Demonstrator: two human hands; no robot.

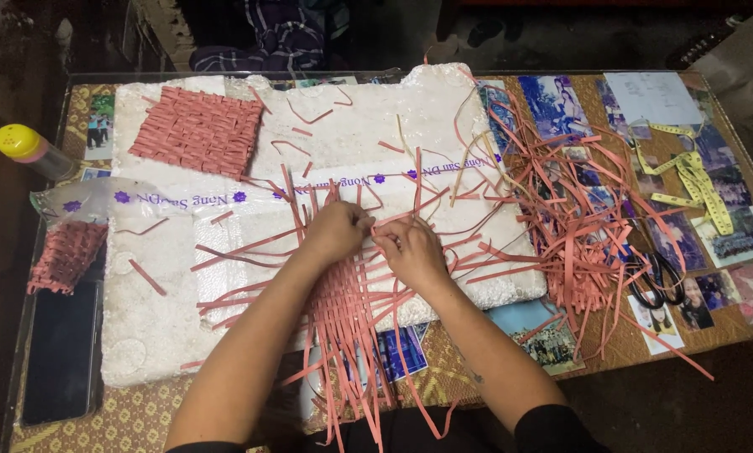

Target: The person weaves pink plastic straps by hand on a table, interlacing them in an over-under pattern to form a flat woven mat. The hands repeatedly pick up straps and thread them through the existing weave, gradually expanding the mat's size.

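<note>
My left hand [336,231] and my right hand [410,249] meet at the top edge of a half-woven mat of pink strips [347,306] lying on a white foam board [225,252]. Both hands pinch pink strips where the weave ends, fingertips almost touching. Loose strip ends fan out from the weave toward me and to both sides. A finished square pink woven mat [198,130] lies on the board's far left corner.
A heap of loose pink strips [573,218] lies to the right, with black scissors [657,281] and a yellow tape measure [695,180] beyond. On the left are a yellow-capped bottle [28,149], a small woven piece [64,254] and a dark phone [62,352]. Photographs lie under the table's glass.
</note>
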